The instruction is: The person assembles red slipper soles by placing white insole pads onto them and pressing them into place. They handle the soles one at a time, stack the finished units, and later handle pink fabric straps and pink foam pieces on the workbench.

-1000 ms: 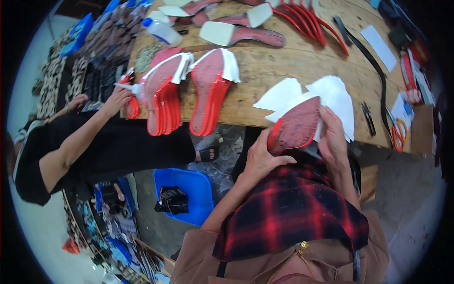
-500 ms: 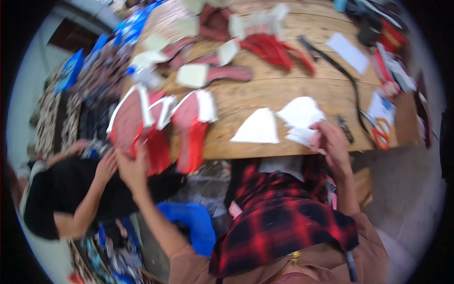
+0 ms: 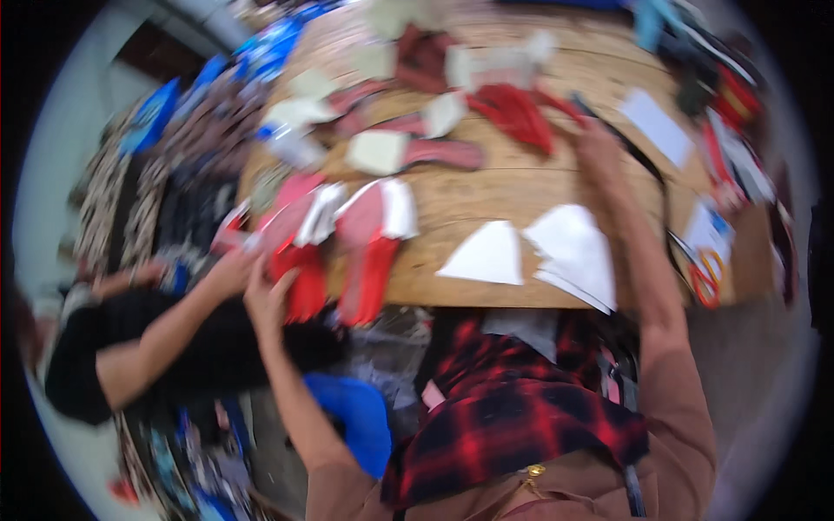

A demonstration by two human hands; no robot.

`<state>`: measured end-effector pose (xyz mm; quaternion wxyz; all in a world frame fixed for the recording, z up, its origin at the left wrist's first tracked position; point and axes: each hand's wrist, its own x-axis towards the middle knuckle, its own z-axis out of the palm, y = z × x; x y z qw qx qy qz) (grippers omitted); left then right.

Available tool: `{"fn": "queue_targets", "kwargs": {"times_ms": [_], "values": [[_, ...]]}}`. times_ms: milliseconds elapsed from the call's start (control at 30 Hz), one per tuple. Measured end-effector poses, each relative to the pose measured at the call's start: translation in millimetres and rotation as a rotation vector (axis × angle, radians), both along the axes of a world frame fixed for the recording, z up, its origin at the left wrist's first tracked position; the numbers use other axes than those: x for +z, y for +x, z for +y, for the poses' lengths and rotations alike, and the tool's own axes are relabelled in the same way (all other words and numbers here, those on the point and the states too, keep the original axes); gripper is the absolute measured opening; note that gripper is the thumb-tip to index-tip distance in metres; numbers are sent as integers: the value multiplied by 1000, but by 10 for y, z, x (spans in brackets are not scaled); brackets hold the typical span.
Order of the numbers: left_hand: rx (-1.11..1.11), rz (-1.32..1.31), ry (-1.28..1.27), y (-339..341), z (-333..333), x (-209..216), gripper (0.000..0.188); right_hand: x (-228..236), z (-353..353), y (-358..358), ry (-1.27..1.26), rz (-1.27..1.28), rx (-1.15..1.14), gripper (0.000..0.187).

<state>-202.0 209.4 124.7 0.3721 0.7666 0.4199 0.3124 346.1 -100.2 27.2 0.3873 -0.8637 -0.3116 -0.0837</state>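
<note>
My right hand (image 3: 598, 139) reaches across the table, its fingertips closed on the end of a red strip-like shoe piece (image 3: 559, 102). That piece belongs to a red bundle (image 3: 514, 115) with whitish tops, blurred by motion. My left hand (image 3: 268, 297) is at the near left edge, thumb and fingers apart, beside a stack of red-and-white shoe pieces (image 3: 304, 282). A second red-and-white stack (image 3: 360, 278) lies just right of it. White curved pieces lie before me: a single one (image 3: 483, 253) and an overlapping pile (image 3: 572, 250).
A co-worker's hand (image 3: 228, 271) touches the left stack beside mine. Pink-and-cream shoe pieces (image 3: 443, 154) lie farther back. At the right are a black strap (image 3: 641, 158), a white sheet (image 3: 658, 127) and orange-handled scissors (image 3: 708, 278). A blue bin (image 3: 352, 421) stands below.
My right hand has left the white pile and moved far forward to the red bundle, raising one strip's end. The co-worker's hand has come to the left stack. The view has shifted slightly.
</note>
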Motion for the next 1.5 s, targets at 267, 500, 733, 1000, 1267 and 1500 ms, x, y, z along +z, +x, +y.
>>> {"fn": "queue_targets", "kwargs": {"times_ms": [267,500,733,1000,1267,1500], "values": [[60,-3,209,22,-80,-2,83,578,-576,-786,808,693,180,29],[-671,-501,-893,1223,-2270,36,111,924,-907,-2838,716,1569,511,35],[-500,-640,-1331,1487,-2674,-378,49,750,-1248,-2339,192,365,200,22],[-815,-482,-1177,1397,-2796,-560,98,370,-993,-2069,-332,-274,282,11],[-530,-443,-1209,1472,-2753,-524,47,342,-975,-1934,-243,-262,322,14],[-451,-438,-1168,1500,-2773,-485,43,376,-913,-2007,-392,-354,382,13]]}}
